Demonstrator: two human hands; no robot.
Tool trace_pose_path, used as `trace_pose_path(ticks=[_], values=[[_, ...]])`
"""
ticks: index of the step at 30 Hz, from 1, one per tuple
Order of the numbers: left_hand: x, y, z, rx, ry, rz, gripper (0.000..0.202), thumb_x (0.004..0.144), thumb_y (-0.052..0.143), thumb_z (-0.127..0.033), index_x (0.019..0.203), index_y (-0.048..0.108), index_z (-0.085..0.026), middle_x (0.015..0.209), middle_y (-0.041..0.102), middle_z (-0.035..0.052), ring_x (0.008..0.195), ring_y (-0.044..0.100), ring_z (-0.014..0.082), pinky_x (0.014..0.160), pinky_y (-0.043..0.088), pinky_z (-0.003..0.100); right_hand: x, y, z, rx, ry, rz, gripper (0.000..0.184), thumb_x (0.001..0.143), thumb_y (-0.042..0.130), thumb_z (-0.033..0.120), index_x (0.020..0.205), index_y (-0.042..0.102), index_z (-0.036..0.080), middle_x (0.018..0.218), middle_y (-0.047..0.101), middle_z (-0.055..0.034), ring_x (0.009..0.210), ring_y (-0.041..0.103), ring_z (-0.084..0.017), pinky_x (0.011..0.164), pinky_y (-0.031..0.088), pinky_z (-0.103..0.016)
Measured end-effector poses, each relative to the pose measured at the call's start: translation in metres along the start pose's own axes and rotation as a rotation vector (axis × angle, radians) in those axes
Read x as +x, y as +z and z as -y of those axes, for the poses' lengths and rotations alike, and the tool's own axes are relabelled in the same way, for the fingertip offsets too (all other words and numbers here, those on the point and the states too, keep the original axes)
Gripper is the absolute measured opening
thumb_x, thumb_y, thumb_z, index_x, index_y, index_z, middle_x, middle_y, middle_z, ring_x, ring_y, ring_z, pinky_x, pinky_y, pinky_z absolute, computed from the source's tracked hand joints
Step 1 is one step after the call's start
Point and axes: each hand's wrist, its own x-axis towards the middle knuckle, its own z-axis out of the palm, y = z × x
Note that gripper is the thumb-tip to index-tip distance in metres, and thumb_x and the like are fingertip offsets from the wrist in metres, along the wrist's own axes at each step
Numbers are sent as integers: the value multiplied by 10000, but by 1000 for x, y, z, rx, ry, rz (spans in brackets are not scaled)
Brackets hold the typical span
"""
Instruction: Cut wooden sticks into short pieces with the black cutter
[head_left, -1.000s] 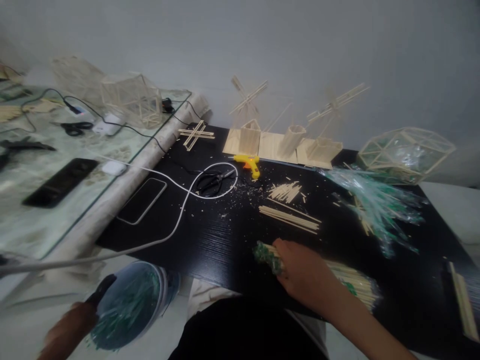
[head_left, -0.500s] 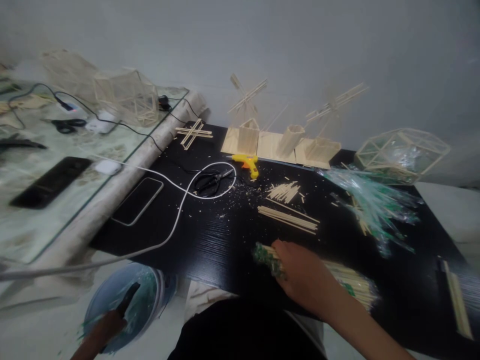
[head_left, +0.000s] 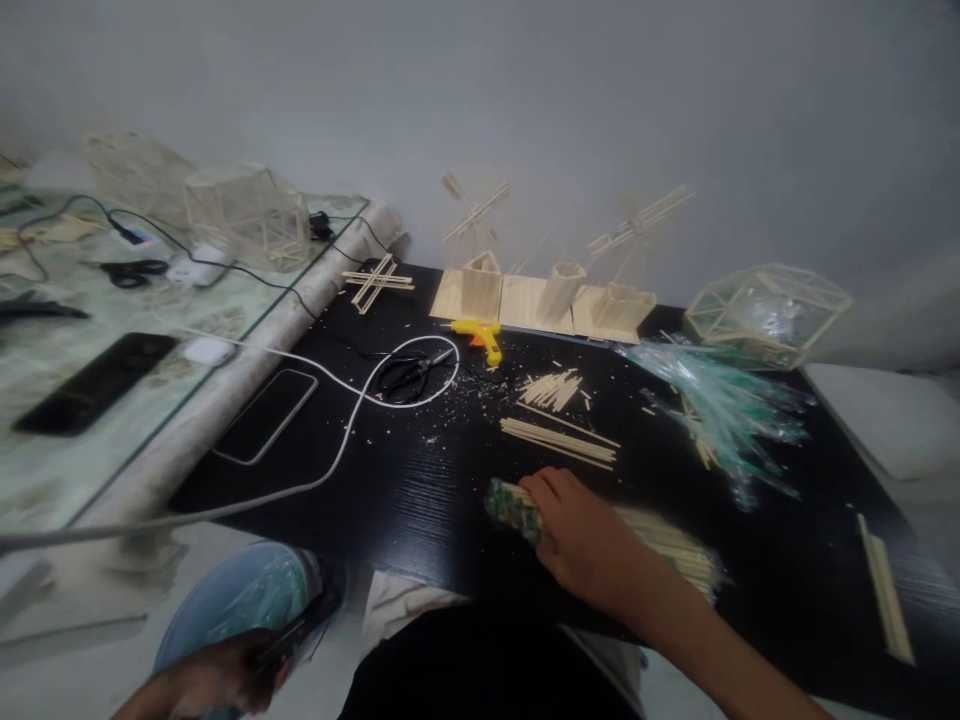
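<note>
My right hand (head_left: 589,545) is closed around a bundle of thin wooden sticks (head_left: 667,540) in clear plastic with green print, lying on the black table (head_left: 390,500). The bundle's green wrapped end (head_left: 510,507) sticks out past my fingers. Low at the left, my left hand (head_left: 225,672) grips a slim, dark object (head_left: 296,628), partly hidden and too blurred to name. Hand and object are over a blue bucket (head_left: 247,590) with crumpled plastic inside. Just beyond my right hand lie a row of loose sticks (head_left: 559,442) and a heap of short cut pieces (head_left: 553,388).
A yellow glue gun (head_left: 480,338), pliers (head_left: 409,372) and a looped white cable (head_left: 337,470) lie mid-table. Behind stand stick windmill models (head_left: 480,290). Plastic wrappers (head_left: 720,400) and a stick frame (head_left: 769,315) are at right. A phone (head_left: 94,383) rests on the glass-topped table.
My left hand has brought the dark object up and to the right, toward the bucket's near right rim. The right hand keeps its hold on the bundle. The view has shifted slightly.
</note>
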Motion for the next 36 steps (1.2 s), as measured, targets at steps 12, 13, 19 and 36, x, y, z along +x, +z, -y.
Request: trace_pose_path(ticks=[12,13,19,36], values=[[-84,-45,-188,-180,432,453,527,649,742,-643,1001,807,-257,782,714,24,785,628,257,738,491,350,-32,-1,-31,33,25,-128,816,743,845,277,1458,462,187,1461,513,-167,1360,474,-334,1154,389,-527],[-86,-45,-201,-207,461,451,563,646,729,-672,1013,798,-250,780,706,32,770,623,252,709,491,342,-37,-1,-33,23,39,-129,847,733,851,282,1473,449,194,1492,487,-173,1393,444,-344,1167,369,-540],[-84,-44,-256,-234,617,507,500,722,733,-624,1043,770,-241,775,692,33,720,609,204,649,474,312,-60,15,-35,-26,65,-122,1245,604,899,566,1612,246,238,1667,218,-213,1541,154,-455,1188,241,-683],[-44,-41,-332,-546,829,-82,340,859,681,-470,964,690,-148,662,605,-4,660,602,173,728,486,315,-30,39,-45,-53,-28,-307,838,893,584,679,1512,442,133,1601,389,-216,1496,307,-367,1218,211,-597]])
